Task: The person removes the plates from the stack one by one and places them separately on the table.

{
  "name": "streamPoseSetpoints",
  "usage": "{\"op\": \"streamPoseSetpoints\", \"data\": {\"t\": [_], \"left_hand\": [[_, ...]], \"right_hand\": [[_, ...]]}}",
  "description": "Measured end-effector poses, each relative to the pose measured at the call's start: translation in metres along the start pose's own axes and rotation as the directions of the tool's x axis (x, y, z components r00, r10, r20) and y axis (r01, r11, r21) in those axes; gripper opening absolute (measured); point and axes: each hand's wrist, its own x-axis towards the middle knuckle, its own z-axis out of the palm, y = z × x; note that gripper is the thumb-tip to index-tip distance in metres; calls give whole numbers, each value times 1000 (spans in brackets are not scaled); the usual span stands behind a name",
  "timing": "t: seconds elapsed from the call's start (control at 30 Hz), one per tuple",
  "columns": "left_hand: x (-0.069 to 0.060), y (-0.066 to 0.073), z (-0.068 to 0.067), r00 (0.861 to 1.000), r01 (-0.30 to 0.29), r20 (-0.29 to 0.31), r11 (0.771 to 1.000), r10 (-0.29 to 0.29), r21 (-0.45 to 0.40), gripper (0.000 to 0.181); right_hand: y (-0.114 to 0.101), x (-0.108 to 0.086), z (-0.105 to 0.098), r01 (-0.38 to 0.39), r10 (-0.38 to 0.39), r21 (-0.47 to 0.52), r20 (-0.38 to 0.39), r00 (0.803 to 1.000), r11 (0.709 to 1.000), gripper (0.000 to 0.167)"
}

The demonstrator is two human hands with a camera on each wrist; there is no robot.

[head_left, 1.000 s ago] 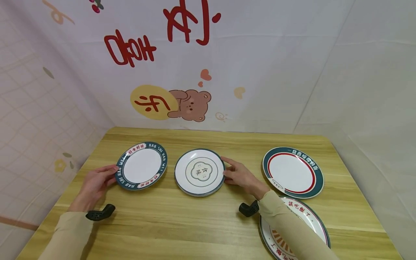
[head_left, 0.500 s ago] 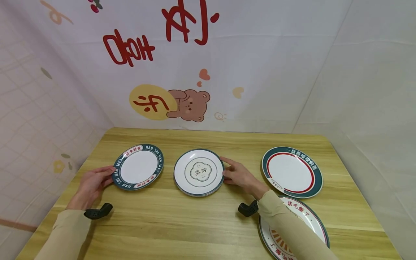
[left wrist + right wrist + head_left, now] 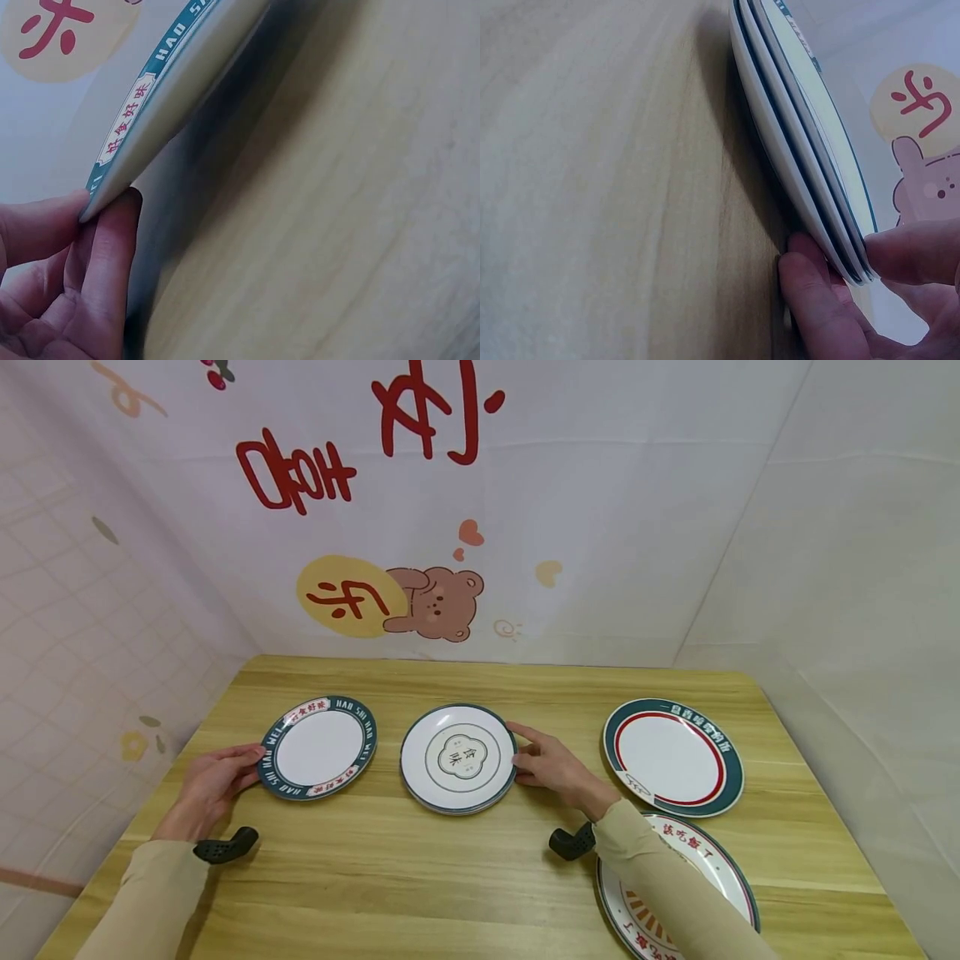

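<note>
The left hand [image 3: 212,785] pinches the left edge of a green-rimmed white plate [image 3: 317,748] at the table's left. In the left wrist view, thumb and fingers [image 3: 109,270] hold that plate's rim [image 3: 127,127] from above and below. A stack of small white plates [image 3: 459,760] with thin dark rims stands mid-table, its right edge between the thumb and fingers of the right hand [image 3: 557,770]. The right wrist view shows the fingers [image 3: 821,300] under the stacked plates [image 3: 791,142] and the thumb at their upper rim.
A plate with a green rim and red ring [image 3: 671,756] lies at the right. Nearer the front, a large patterned plate [image 3: 708,860] is partly covered by the right forearm. A printed cloth [image 3: 600,510] hangs behind the wooden table [image 3: 390,885].
The left hand and its green-rimmed plate have moved slightly left, widening the gap to the small stack. The right hand and the stack have hardly moved.
</note>
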Motion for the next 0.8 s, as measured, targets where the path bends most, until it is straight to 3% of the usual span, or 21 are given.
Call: {"op": "streamPoseSetpoints", "data": {"t": [0.2, 0.33, 0.43, 0.57, 0.67, 0.8], "left_hand": [[1, 1, 1, 1000, 1, -20, 998, 0, 58, 15], [1, 1, 1, 1000, -20, -13, 992, 22, 127, 55], [2, -2, -1, 996, -83, 7, 967, 84, 239, 58], [2, -2, 2, 982, -173, 7, 886, 188, 431, 53], [0, 1, 6, 972, -196, -1, 818, 233, 540, 50], [-5, 5, 10, 953, -226, 5, 696, 304, 681, 49]], "right_hand": [[0, 0, -1, 6, -6, 7, 10, 1000, 1000, 62], [-1, 0, 0, -5, 5, 11, -1, 1000, 1000, 62], [-1, 1, 2, -13, 13, 12, -10, 1000, 1000, 62], [0, 1, 1, -4, 4, 14, -2, 1000, 1000, 62], [1, 2, 0, 1, -1, 18, 6, 1000, 1000, 63], [2, 2, 0, 1, -1, 19, 7, 1000, 1000, 63]]}}
